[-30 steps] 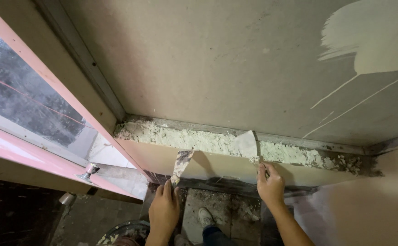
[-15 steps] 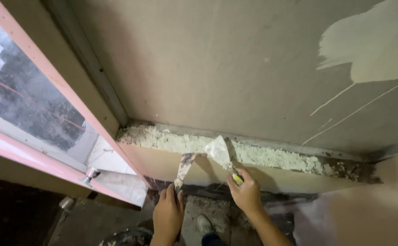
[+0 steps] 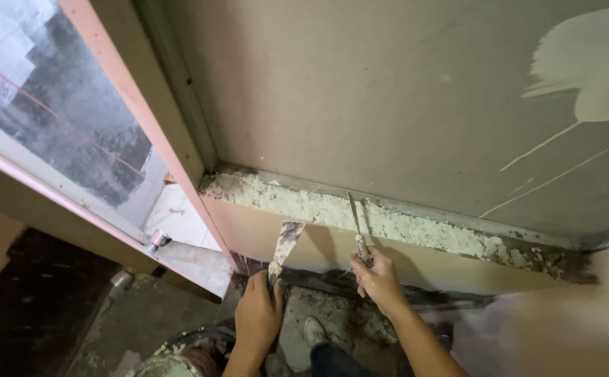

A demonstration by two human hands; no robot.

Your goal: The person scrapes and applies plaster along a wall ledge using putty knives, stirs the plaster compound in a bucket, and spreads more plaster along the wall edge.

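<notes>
My left hand (image 3: 257,312) grips a putty knife (image 3: 285,244) whose plaster-smeared blade points up against the tan face below the ledge. My right hand (image 3: 378,278) holds a second putty knife (image 3: 355,222) edge-on, its thin blade reaching up to the rough white plaster (image 3: 360,218) that fills the ledge along the foot of the wall. The two blades stand a short way apart.
A grey-brown wall (image 3: 360,98) with a paler plaster patch (image 3: 590,63) rises above the ledge. A pink-framed window (image 3: 46,132) slants at the left. Below are a dusty floor, my shoe (image 3: 314,329) and a bucket rim (image 3: 186,352).
My right hand has moved left along the ledge towards my left hand and turned its blade from flat-on to edge-on. The left hand has held nearly still.
</notes>
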